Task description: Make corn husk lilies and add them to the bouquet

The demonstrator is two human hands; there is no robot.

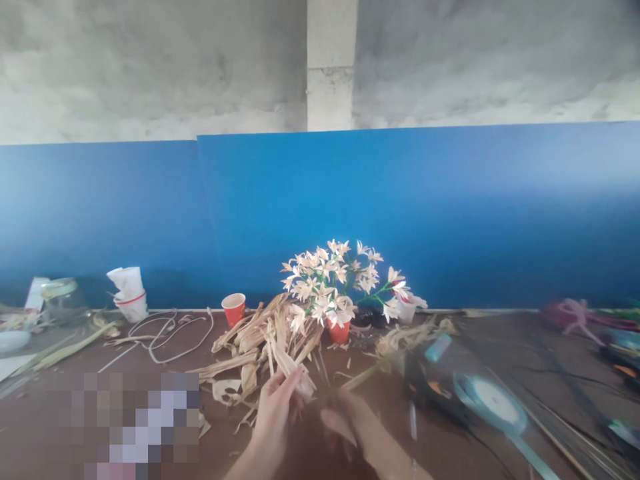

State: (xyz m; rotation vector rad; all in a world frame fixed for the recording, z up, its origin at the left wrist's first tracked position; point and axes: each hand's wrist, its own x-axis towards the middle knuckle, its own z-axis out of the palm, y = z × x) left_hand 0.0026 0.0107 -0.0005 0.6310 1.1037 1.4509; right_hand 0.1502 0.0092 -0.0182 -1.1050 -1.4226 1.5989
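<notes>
My left hand, fingers closed, pinches a pale dried corn husk low over the brown table. To its right is my right hand, smeared by motion, so its fingers and anything in them cannot be made out. A heap of dried husks lies just beyond my left hand. Behind both hands, a bunch of cream husk flowers on green stems stands in a red paper cup.
Another red paper cup and a white cup stuffed with paper stand near the blue partition. A white cord lies looped at left. At right are a teal ribbon roll and a small turquoise item.
</notes>
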